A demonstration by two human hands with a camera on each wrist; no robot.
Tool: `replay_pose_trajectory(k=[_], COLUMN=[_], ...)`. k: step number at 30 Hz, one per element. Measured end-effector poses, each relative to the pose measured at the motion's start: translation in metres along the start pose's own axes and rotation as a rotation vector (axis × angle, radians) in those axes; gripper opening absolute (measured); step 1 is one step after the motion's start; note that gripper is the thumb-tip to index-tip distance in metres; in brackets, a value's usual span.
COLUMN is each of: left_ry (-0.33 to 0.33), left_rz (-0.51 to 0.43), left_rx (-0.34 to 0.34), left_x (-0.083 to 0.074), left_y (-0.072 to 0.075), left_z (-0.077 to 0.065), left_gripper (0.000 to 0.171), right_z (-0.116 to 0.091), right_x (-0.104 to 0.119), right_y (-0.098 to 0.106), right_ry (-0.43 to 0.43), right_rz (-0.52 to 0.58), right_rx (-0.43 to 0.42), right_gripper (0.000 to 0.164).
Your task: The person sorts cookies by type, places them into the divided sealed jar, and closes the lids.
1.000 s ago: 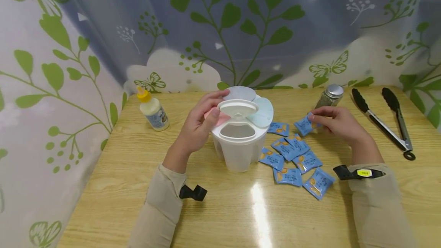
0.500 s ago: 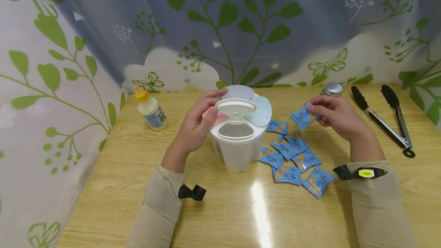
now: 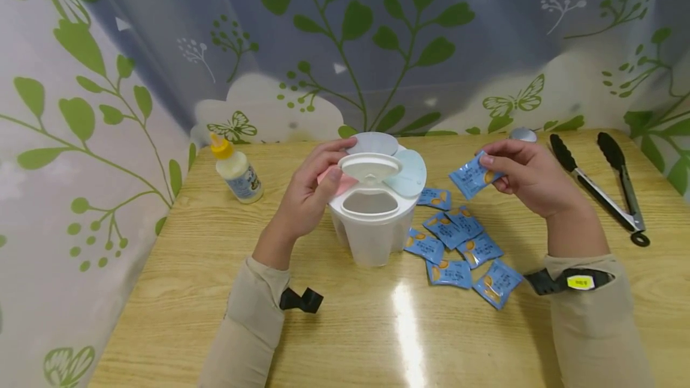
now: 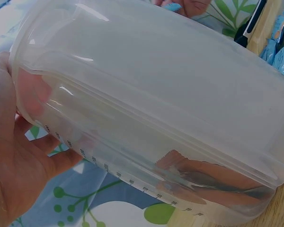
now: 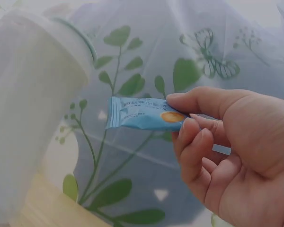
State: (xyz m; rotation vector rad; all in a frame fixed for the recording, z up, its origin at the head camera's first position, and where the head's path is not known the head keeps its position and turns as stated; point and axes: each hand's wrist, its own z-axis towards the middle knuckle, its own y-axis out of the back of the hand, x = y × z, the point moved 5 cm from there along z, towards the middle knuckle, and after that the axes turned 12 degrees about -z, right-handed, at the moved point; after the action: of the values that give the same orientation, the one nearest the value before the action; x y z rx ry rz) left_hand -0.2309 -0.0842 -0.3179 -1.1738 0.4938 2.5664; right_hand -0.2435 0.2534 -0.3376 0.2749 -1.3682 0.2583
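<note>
Blue packet (image 3: 468, 177) in right hand (image 3: 539, 183), now nearer the white container (image 3: 371, 239).

In the head view the right hand (image 3: 530, 179) hides whatever is beneath the round silver metal lid (image 3: 523, 134). Its fingers (image 3: 498, 164) cover the right end of a small blue foil packet (image 3: 468, 178), whose lettering is too fine to read. The left hand (image 3: 312, 190) covers part of the pink plastic flap (image 3: 349, 181) on the white plastic container (image 3: 372, 244). Print on the cream bottle with a yellow cap (image 3: 239, 177) is illegible; both beige fabric sleeves (image 3: 248, 322) leave the lower edge. In the left wrist view, cloudy plastic blurs an orange-brown packet (image 4: 215, 175), and the right edge crops the container. In the right wrist view, the container is blurred and cropped at left.
</note>
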Motion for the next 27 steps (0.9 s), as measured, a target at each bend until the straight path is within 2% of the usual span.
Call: replay_pose_trajectory(k=[7,16,23,27], left_ry=[0.013,0.014,-0.008,-0.009], left_rz=[-0.006,0.012,0.009,0.009], left_rx=[-0.005,-0.003,-0.001,0.003], left_x=[0.0,-0.001,0.0,0.0], left_y=[0.001,0.001,0.001,0.0], left_z=[-0.001,0.0,0.001,0.001], left_gripper=[0.054,0.055,0.055,0.055], right_z=[-0.003,-0.01,-0.009,-0.009], right_x=[0.021,0.045,0.055,0.056], right_y=[-0.017,-0.042,-0.069,-0.083], right_ry=[0.099,0.126,0.245,0.255], right_rz=[0.018,0.077,0.149,0.179], right_rx=[0.02,-0.014,0.034,0.029], right_gripper=[0.029,0.03,0.032,0.032])
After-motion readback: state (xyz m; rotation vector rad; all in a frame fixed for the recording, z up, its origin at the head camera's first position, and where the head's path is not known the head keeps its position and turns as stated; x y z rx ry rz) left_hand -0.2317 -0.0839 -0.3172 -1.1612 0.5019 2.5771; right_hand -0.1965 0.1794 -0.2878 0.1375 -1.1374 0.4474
